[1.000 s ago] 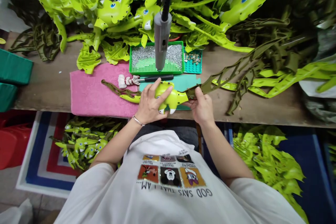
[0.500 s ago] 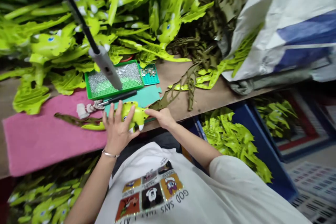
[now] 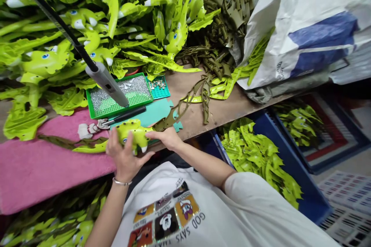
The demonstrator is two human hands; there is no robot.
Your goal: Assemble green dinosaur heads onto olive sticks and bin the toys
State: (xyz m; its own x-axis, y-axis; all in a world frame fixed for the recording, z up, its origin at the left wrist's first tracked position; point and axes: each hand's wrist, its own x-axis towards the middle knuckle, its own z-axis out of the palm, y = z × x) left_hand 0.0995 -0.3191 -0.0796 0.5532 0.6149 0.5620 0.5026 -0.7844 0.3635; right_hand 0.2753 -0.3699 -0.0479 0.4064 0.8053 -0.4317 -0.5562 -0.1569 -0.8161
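A lime-green plastic dinosaur toy (image 3: 131, 133) lies at the front edge of the wooden bench (image 3: 220, 110). My left hand (image 3: 123, 154) wraps round its body from the near side. My right hand (image 3: 165, 137) pinches the head end, where an olive-green plastic strip (image 3: 179, 110) runs off to the right. The toy's tail stretches left over a pink towel (image 3: 40, 166). A grey powered screwdriver (image 3: 107, 83) hangs on a black cable just above the toy.
A green tray of small screws (image 3: 123, 92) and a small teal tray (image 3: 160, 86) sit behind the toy, by a black-handled tool (image 3: 124, 115). Heaps of lime and olive parts fill the back of the bench. A white and blue bag (image 3: 301, 27) lies right. Blue crates (image 3: 292, 170) below hold more green parts.
My view has swung to the right and tilted, bringing the bag and the right-hand crates into sight. Both hands have stayed on the green toy at the bench edge.
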